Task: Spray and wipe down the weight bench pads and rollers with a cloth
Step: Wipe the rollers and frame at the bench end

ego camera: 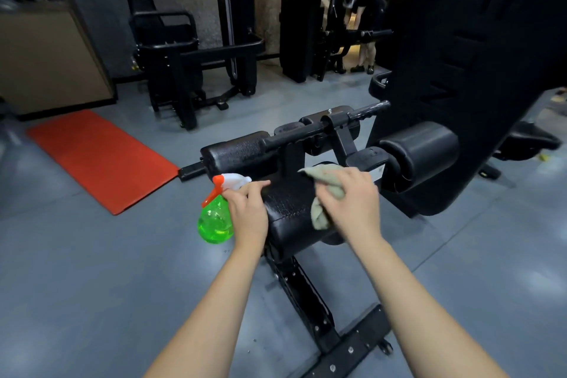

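A black roller pad (290, 202) lies across the bench frame right in front of me, its top wet and shiny. My right hand (352, 202) presses a beige cloth (325, 190) onto the pad's right part. My left hand (248, 212) grips a green spray bottle (214, 221) with a white and orange trigger head, held at the pad's left end, index finger stretched onto the pad. Further back sit another black roller (236, 150) at the left and a rounded pad (423, 150) at the right.
The large black bench back (478, 40) rises at the right. The bench's steel base (337, 344) runs along the grey floor below my arms. An orange mat (101, 159) lies on the left. Other black machines (184, 49) and a bent-over person (368, 15) are at the back.
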Available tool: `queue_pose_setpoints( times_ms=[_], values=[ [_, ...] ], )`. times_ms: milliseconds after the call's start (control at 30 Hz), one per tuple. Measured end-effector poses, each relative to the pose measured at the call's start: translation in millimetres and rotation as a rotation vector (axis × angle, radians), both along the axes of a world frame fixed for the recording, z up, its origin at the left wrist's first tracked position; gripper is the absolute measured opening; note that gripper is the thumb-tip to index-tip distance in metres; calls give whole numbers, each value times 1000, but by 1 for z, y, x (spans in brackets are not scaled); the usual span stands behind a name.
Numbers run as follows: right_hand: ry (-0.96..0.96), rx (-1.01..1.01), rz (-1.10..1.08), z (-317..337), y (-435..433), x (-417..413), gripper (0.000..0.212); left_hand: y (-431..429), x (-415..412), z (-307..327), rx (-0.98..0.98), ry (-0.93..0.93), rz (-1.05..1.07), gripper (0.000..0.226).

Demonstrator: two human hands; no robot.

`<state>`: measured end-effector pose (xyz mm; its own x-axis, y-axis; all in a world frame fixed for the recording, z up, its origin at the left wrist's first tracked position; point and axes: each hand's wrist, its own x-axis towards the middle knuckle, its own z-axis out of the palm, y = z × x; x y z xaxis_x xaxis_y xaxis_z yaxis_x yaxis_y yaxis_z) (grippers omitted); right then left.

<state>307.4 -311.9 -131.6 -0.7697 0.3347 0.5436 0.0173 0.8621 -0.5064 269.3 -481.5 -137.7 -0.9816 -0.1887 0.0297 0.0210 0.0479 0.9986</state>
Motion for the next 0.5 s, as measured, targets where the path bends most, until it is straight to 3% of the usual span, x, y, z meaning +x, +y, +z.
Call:
queue_pose_setpoints(
  times_ms=[100, 200, 333, 500],
  values=[
    [-44, -298, -258, 2, 8, -10, 23, -1, 3, 3, 21, -35, 13, 46],
    [-34, -126, -341, -9, -23, -6, 26, -1, 2, 3, 59, -37, 32, 41],
    [138, 110, -148, -27, -63, 20, 28, 0, 1, 3, 58, -23, 44, 34],
    [121, 188, -107, -16, -37, 5, 24, 3, 5, 18, 73, -70, 93, 29]
  ],
)
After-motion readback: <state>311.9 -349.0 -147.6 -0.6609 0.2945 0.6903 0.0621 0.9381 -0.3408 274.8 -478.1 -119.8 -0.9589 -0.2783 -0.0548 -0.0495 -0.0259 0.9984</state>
